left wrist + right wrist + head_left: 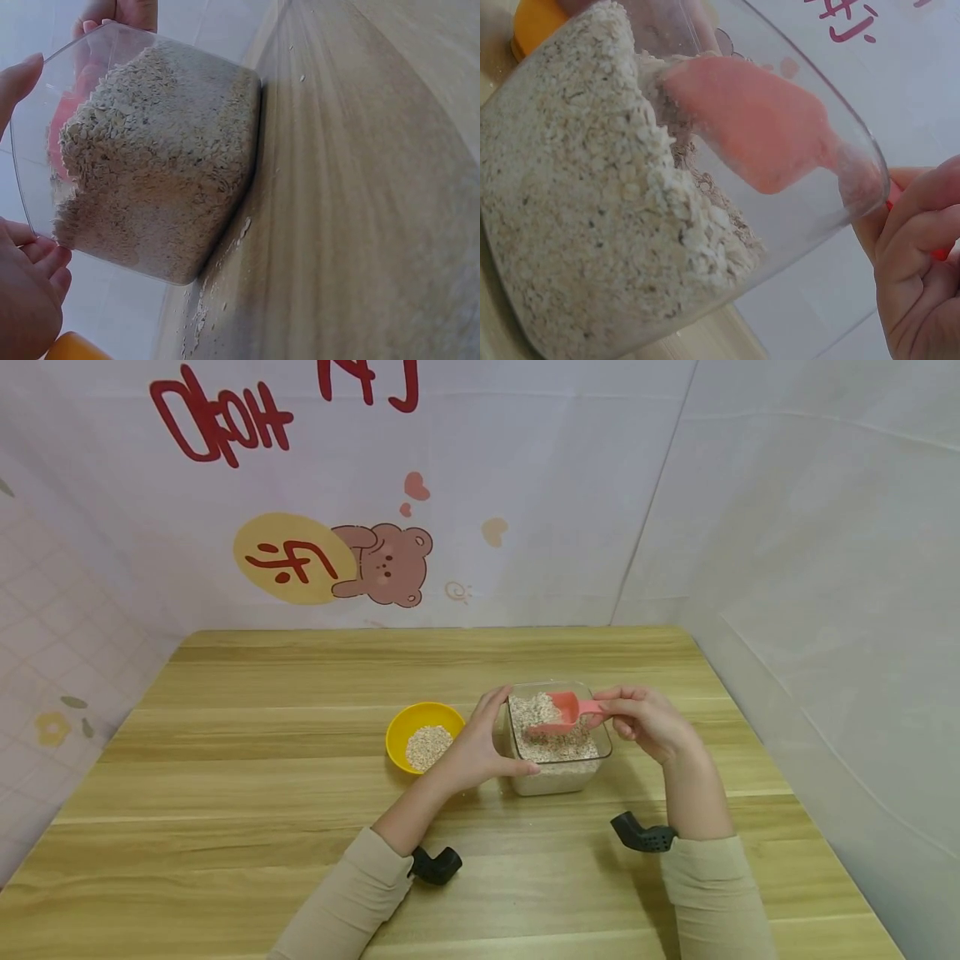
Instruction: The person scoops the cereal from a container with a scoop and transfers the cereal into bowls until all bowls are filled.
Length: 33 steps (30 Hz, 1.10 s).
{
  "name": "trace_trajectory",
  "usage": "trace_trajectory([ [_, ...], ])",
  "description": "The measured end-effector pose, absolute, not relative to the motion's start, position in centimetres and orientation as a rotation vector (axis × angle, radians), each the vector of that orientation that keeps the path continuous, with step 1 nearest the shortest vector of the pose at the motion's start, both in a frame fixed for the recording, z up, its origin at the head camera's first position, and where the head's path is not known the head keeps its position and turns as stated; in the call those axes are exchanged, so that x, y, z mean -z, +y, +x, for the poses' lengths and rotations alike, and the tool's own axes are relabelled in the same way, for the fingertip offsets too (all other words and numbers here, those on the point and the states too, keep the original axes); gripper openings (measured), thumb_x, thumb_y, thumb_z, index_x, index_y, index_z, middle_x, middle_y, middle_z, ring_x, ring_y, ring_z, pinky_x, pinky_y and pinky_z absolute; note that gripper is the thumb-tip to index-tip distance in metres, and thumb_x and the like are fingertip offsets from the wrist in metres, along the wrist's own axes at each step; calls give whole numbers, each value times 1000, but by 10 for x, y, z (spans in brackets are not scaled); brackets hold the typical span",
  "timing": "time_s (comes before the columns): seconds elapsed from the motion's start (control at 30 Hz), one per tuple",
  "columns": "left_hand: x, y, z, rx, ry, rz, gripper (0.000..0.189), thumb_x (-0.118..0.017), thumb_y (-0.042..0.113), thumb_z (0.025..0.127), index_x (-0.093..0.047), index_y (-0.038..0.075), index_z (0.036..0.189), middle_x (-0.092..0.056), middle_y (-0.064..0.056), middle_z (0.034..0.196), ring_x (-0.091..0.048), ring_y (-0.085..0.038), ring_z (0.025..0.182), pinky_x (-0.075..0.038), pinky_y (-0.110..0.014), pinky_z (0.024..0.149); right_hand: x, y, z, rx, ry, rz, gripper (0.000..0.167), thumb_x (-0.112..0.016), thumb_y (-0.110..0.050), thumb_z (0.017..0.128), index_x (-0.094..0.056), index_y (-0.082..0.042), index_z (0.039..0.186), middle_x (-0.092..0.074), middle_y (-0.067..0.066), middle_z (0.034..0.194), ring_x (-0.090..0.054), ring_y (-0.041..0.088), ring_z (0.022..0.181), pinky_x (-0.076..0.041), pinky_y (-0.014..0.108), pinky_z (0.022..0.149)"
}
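Note:
A clear square container [557, 781] full of rolled oats [157, 127] stands on the table. My left hand [480, 747] grips its left side, thumb at the front rim and fingers at the back corner. With the right hand [648, 718] I pinch the handle of a pink scoop [572, 710] at the container's right rim. The scoop lies inside the container, its bowl heaped with oats; through the clear wall it shows in the right wrist view too. Left of the container sits a yellow bowl [397, 735] with some oats in it, partly hidden by my left hand.
The wooden table [262, 793] has a few stray oat flakes [201, 315] beside the container. A white printed cloth [562, 510] hangs behind the table, and another white cloth [840, 610] rises along the right side. Each wrist wears a black mount.

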<state>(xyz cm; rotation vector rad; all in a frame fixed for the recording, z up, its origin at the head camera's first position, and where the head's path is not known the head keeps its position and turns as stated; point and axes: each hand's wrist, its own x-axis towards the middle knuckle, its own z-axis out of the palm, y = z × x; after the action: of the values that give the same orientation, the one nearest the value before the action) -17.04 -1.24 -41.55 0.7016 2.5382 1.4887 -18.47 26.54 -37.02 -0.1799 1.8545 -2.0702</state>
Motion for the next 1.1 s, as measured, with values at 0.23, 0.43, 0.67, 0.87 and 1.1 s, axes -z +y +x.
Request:
trace_trajectory([
  [0.23, 415, -14, -170, -1469, 2539, 703, 117, -85, 50, 65, -12, 26, 154, -8, 5, 158, -18, -23, 141, -27, -52, 107, 372, 270, -186, 2102, 1807, -194, 18, -49, 3, 96, -67, -3, 97, -70, 9, 75, -45, 3, 46, -33, 14, 42],
  [0.43, 414, -15, -169, -1459, 2542, 708, 119, -85, 50, 64, -11, 27, 155, -7, 5, 158, -17, -24, 142, -26, -54, 107, 372, 271, -186, 2138, 1767, -220, 20, -49, 4, 95, -68, -2, 96, -70, 12, 75, -46, 4, 46, -34, 13, 42],
  [0.67, 413, -17, -169, -1450, 2555, 717, 119, -85, 51, 64, -12, 25, 155, -8, 3, 158, -17, -24, 142, -26, -53, 107, 370, 272, -184, 2151, 1755, -263, 20, -48, 3, 96, -68, -1, 97, -70, 13, 76, -47, 4, 47, -37, 13, 43],
  [0.87, 410, -20, -168, -1466, 2556, 712, 120, -86, 51, 63, -13, 25, 155, -8, 1, 159, -16, -26, 142, -25, -55, 107, 367, 270, -182, 2169, 1744, -276, 20, -47, 2, 97, -67, -2, 97, -70, 11, 76, -47, 4, 47, -36, 14, 43],
  [1.1, 405, -24, -168, -1459, 2582, 700, 121, -87, 50, 62, -13, 25, 155, -6, 0, 159, -15, -27, 142, -24, -56, 106, 364, 266, -179, 2195, 1723, -298, 24, -44, 4, 98, -66, -3, 97, -70, 9, 75, -48, 4, 48, -36, 14, 44],
])
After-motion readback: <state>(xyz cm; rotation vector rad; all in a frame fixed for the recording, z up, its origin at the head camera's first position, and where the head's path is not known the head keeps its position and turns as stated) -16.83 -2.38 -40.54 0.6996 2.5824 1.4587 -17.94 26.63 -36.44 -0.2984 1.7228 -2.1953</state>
